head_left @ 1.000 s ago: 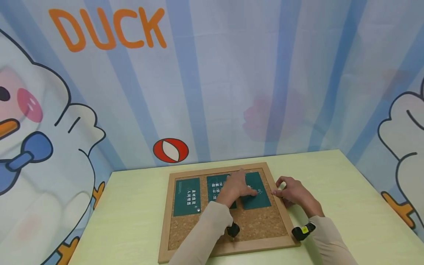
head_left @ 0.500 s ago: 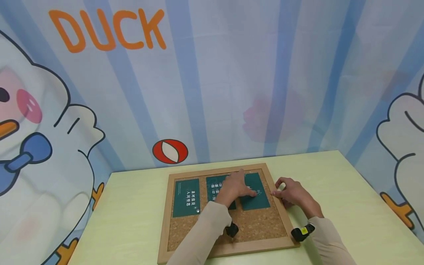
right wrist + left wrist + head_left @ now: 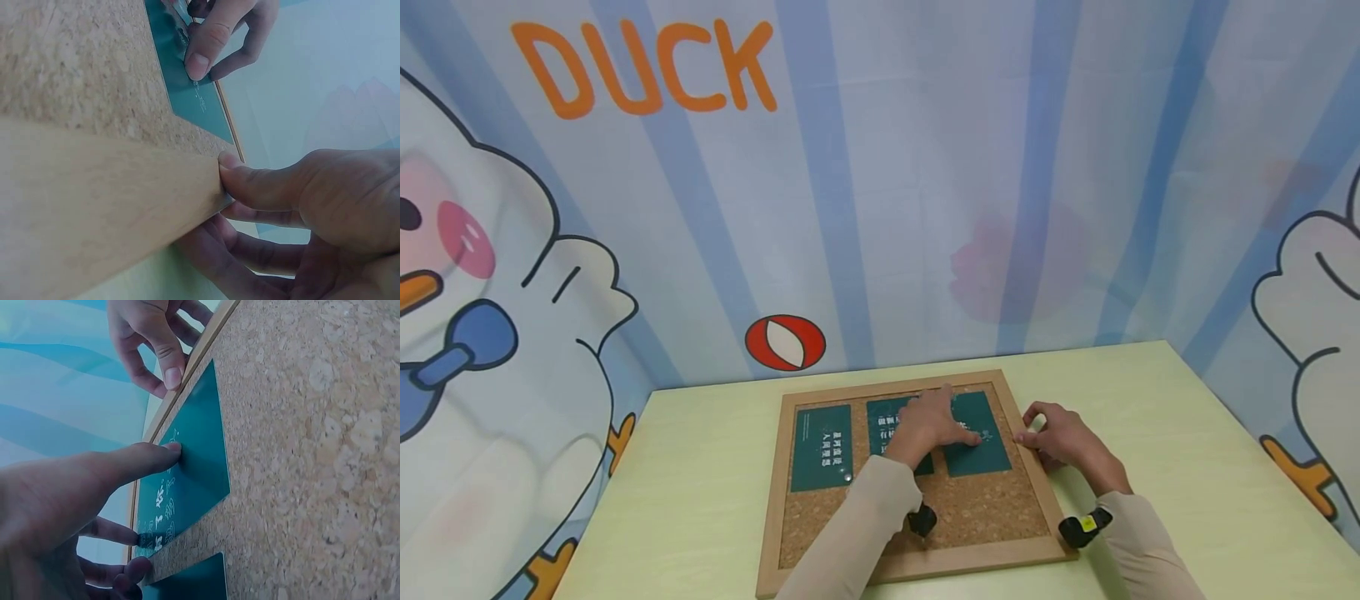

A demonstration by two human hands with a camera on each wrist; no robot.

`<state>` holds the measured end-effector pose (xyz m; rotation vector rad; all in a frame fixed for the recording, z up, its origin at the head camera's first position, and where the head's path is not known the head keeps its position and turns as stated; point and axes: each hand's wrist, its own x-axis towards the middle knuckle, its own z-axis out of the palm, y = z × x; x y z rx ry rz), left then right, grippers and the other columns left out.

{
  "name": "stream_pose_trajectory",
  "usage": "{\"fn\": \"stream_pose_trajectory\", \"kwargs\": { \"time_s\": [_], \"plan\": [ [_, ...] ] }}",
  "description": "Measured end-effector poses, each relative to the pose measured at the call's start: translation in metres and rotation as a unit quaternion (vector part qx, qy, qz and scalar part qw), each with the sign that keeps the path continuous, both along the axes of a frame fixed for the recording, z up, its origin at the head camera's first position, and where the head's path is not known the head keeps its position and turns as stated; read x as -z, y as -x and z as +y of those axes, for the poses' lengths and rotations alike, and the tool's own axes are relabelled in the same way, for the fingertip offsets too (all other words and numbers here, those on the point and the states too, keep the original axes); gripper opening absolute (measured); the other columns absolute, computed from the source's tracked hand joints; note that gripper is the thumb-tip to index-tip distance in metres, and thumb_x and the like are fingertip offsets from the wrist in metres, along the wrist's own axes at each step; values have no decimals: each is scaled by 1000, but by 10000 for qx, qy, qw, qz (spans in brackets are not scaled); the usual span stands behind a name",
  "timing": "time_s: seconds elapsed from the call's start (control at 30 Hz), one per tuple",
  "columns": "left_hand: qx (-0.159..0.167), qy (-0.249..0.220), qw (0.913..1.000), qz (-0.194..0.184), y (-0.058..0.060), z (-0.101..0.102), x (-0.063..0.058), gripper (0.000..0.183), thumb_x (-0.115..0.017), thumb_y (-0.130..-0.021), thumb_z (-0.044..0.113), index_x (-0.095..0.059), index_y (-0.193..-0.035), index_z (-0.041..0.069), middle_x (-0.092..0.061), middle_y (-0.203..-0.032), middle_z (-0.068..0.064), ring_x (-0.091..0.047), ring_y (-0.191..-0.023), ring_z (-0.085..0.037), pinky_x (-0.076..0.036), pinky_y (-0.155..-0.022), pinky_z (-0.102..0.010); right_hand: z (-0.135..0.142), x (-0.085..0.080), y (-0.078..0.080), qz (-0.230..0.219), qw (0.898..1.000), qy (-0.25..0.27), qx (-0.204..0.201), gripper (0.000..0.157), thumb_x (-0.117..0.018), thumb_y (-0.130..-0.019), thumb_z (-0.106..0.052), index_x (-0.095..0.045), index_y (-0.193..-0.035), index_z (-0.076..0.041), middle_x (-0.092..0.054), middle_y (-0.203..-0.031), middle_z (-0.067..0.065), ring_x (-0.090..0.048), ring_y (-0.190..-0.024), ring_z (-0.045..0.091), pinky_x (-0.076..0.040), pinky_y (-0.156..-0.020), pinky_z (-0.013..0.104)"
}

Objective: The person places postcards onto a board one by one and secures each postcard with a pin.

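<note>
A wood-framed cork board lies on the table, bearing a row of three dark green cards with white writing. My left hand reaches over the middle card and covers part of it. Its thumb presses on the right card, fingers spread toward the card's far edge, as the left wrist view also shows. At the board's right side, my right hand pinches the wooden frame, thumb on top and fingers beneath the edge. The left card has a small shiny pin near its lower right corner.
The pale yellow table extends on both sides of the board. Behind it hangs a blue striped backdrop with cartoon ducks. Black devices sit on both wrists, the left one over the cork.
</note>
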<state>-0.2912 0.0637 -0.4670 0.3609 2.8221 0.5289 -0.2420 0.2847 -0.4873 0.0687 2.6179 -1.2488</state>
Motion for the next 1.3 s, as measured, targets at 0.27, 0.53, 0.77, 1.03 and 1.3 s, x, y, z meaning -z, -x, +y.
{"fn": "stream_pose_trajectory", "kwargs": {
  "time_s": [0.27,0.53,0.77,1.03,1.3],
  "plan": [
    [224,741,9966,274,7,-3,0,91,-78,-77,73,-56,-150,23,-63,-136,-8,-62,-118,-31,-47,-100,-56,0,0,0,22,10000,-41,-6,23,-68,-102,-14,-57,-114,2,-69,-82,12,-71,-66,23,-59,-60,39],
    [645,971,9885,958,20,-15,1,38,-66,-100,51,-73,-131,30,-55,-133,-13,-48,-121,-35,-42,-99,-55,0,1,-2,77,10000,-25,-35,23,-68,-102,-12,-57,-115,4,-69,-84,14,-71,-66,24,-59,-59,40],
    [619,832,9863,1280,30,-21,10,26,-73,-97,44,-76,-121,34,-49,-138,-9,-43,-123,-35,-36,-99,-58,-1,0,-2,89,9999,-56,23,21,-69,-101,-12,-59,-114,2,-69,-83,13,-71,-65,24,-59,-58,39],
    [66,86,9974,718,39,-38,12,83,-81,-86,55,-46,-156,26,-38,-159,-15,-33,-145,-48,-17,-113,-75,-3,0,-3,103,9999,-59,6,22,-69,-101,-12,-59,-114,2,-69,-85,14,-71,-65,23,-59,-58,39],
    [-47,-62,9985,548,39,-49,13,85,-80,-82,65,-52,-152,25,-47,-150,-15,-40,-137,-51,-16,-110,-77,-1,0,-4,79,9999,-69,41,24,-68,-102,-15,-59,-116,2,-68,-88,14,-71,-67,23,-59,-60,40]
  ]
}}
